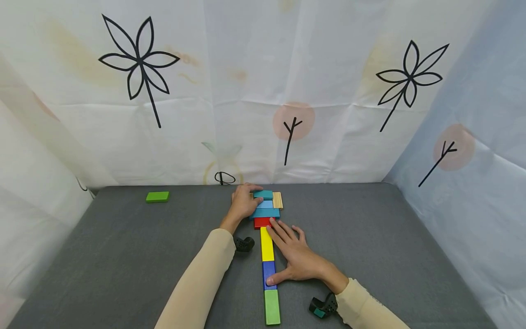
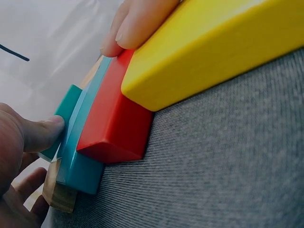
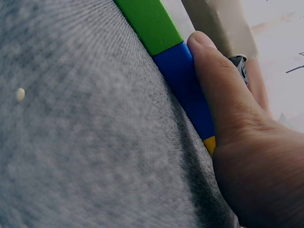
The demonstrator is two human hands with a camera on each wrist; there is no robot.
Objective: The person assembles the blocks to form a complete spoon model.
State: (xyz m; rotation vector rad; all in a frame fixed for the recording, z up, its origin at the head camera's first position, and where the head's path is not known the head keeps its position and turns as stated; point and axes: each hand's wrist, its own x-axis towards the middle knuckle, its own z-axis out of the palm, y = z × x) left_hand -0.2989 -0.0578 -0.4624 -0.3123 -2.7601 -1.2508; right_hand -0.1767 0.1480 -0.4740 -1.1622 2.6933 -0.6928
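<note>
At the far end of a line of flat blocks, my left hand (image 1: 243,202) pinches the left end of a teal block (image 1: 263,195) between thumb and finger. Just nearer lie a light blue block (image 1: 265,204) and a longer blue-teal block (image 1: 265,213), with a wooden block (image 1: 277,200) beside them on the right. A red block (image 1: 262,222) follows, then yellow (image 1: 266,246), blue (image 2: 85,178) and light green (image 1: 272,307) ones end to end. Spread over the line, my right hand (image 1: 299,258) touches the red and yellow blocks with fingertips and the dark blue block (image 3: 183,83) with its thumb.
A loose green block (image 1: 157,197) lies at the far left of the grey table (image 1: 123,265). White cloth walls (image 1: 238,82) with drawn flowers and trees rise behind and at the sides. Both wrists wear black camera mounts (image 1: 244,244).
</note>
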